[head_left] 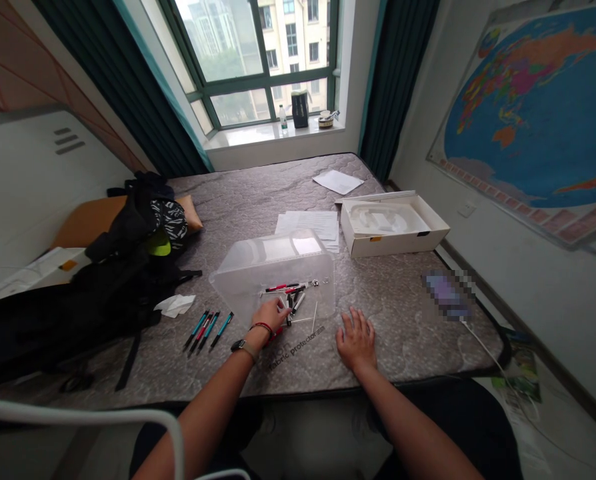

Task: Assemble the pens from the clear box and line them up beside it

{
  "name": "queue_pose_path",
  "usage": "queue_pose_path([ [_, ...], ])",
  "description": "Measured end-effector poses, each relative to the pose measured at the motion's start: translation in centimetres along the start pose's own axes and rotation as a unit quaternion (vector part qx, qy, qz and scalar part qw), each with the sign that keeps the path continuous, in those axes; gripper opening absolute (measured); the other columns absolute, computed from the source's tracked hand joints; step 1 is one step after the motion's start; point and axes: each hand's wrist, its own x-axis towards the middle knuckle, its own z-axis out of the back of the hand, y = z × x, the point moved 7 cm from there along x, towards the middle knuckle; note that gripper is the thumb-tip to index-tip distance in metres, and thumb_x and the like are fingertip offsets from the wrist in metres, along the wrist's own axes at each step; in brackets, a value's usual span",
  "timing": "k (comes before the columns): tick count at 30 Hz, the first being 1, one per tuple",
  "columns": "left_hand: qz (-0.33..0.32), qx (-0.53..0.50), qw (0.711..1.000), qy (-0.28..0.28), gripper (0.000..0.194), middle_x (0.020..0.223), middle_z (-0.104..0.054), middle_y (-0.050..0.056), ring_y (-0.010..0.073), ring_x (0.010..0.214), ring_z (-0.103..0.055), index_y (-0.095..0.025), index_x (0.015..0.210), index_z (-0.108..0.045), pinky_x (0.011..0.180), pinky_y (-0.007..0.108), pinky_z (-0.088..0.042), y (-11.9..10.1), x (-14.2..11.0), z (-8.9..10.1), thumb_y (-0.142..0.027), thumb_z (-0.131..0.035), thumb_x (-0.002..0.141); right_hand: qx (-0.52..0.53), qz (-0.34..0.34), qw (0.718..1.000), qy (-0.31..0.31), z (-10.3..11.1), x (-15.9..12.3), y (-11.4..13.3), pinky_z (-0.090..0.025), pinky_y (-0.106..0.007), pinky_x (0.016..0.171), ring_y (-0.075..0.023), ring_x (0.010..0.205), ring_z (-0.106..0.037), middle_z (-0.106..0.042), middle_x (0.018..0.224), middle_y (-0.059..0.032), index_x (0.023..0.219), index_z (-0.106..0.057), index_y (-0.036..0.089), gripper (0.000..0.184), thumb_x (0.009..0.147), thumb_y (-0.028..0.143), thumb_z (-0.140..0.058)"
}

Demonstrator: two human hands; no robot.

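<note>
A clear plastic box [251, 260] lies on its side on the mattress, its opening toward me. Loose pen parts [298, 303], black, white and red, are heaped in and before its mouth, with thin white refills [315, 316] beside them. My left hand [269, 316] is at the near left of this heap, fingers curled together at the parts; what they pinch, if anything, is too small to make out. Further left, several teal and red pens [221, 331] lie in a row. My right hand [357, 339] rests flat on the mattress, fingers stretched, holding nothing.
Behind the box are paper sheets [331, 230], and an open white carton [393, 243] stands at right. A blurred phone [445, 293] with a cable lies near the right edge. A black bag [113, 293] and a crumpled tissue [177, 305] are at left.
</note>
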Motion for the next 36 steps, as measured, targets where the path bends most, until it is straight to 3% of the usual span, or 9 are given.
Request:
queue_pose_path([
  [3,0.026,0.018,0.999,0.023,0.04,0.086,-0.07,0.005,0.0211,0.08,-0.063,-0.021,0.082,-0.067,0.065,0.027,-0.042,0.5,0.6,-1.2,-0.06,-0.065,0.072,0.003,-0.004,1.0,0.002,-0.2,0.0,-0.1,-0.015,-0.047,0.114,-0.0277,0.142,-0.027,-0.038,0.153,-0.0096,0.134,-0.054,0.021,0.045,0.091,0.031,-0.043],
  [8,0.04,-0.051,0.998,0.024,0.029,0.071,-0.066,0.002,0.018,0.071,-0.06,-0.02,0.069,-0.066,0.063,0.026,-0.041,1.4,0.9,-2.4,-0.049,-0.067,0.069,0.011,-0.001,1.0,0.0,-0.1,0.0,-0.2,-0.014,-0.047,0.114,-0.0278,0.142,-0.027,-0.038,0.153,-0.0101,0.134,-0.053,0.021,0.046,0.09,0.032,-0.044],
  [12,0.033,-0.122,0.992,-0.003,0.026,0.066,-0.065,0.002,0.0168,0.067,-0.059,-0.018,0.067,-0.065,0.063,0.026,-0.041,2.0,0.7,-1.9,-0.043,-0.062,0.073,0.011,-0.001,1.0,0.004,0.0,0.0,-0.2,-0.015,-0.047,0.114,-0.0278,0.142,-0.028,-0.039,0.152,-0.0101,0.133,-0.054,0.021,0.045,0.09,0.031,-0.044],
  [16,0.022,-0.178,0.984,0.01,0.033,0.068,-0.068,0.003,0.0148,0.063,-0.06,-0.015,0.075,-0.068,0.061,0.024,-0.044,2.8,-0.3,-1.4,-0.043,-0.051,0.081,0.006,-0.002,1.0,0.008,0.0,0.0,-0.1,-0.015,-0.047,0.114,-0.0282,0.142,-0.027,-0.04,0.152,-0.0103,0.133,-0.054,0.021,0.045,0.09,0.03,-0.044],
  [21,0.015,-0.211,0.977,0.019,0.036,0.069,-0.069,0.005,0.0161,0.064,-0.062,-0.014,0.075,-0.069,0.058,0.024,-0.044,3.9,-1.4,-1.0,-0.045,-0.053,0.08,0.004,-0.001,1.0,0.006,0.0,0.0,0.0,-0.016,-0.047,0.114,-0.0282,0.142,-0.028,-0.04,0.151,-0.0102,0.133,-0.054,0.021,0.045,0.091,0.03,-0.043],
  [27,0.058,-0.056,0.996,-0.041,0.031,0.084,-0.072,0.007,0.02,0.08,-0.066,-0.018,0.082,-0.066,0.069,0.027,-0.046,4.1,-0.9,0.9,-0.047,-0.056,0.082,0.0,-0.001,1.0,0.002,0.0,0.0,0.1,-0.016,-0.046,0.114,-0.0277,0.141,-0.029,-0.041,0.151,-0.0101,0.133,-0.055,0.021,0.044,0.091,0.029,-0.042],
  [31,0.081,0.044,0.995,-0.031,0.031,0.094,-0.071,0.01,0.0226,0.087,-0.067,-0.021,0.098,-0.063,0.072,0.029,-0.047,3.2,-0.4,1.3,-0.048,-0.054,0.086,-0.007,0.001,1.0,0.006,-0.1,0.0,0.1,-0.016,-0.046,0.113,-0.0284,0.142,-0.028,-0.039,0.152,-0.0101,0.134,-0.054,0.021,0.045,0.091,0.03,-0.043],
  [34,0.037,0.077,0.995,-0.046,0.038,0.096,-0.071,0.01,0.0231,0.087,-0.067,-0.022,0.116,-0.057,0.072,0.03,-0.048,1.9,0.0,2.0,-0.046,-0.054,0.087,-0.011,0.002,1.0,0.011,-0.1,0.0,0.1,-0.016,-0.046,0.113,-0.0285,0.142,-0.027,-0.038,0.153,-0.01,0.134,-0.053,0.021,0.046,0.091,0.031,-0.043],
  [36,-0.045,0.098,0.994,-0.028,0.033,0.099,-0.07,0.008,0.0217,0.09,-0.066,-0.023,0.116,-0.058,0.074,0.029,-0.048,0.5,0.1,1.9,-0.04,-0.055,0.088,-0.01,0.0,1.0,0.012,-0.1,0.1,0.1,-0.016,-0.046,0.113,-0.028,0.142,-0.027,-0.038,0.153,-0.0098,0.134,-0.054,0.021,0.045,0.091,0.031,-0.043],
])
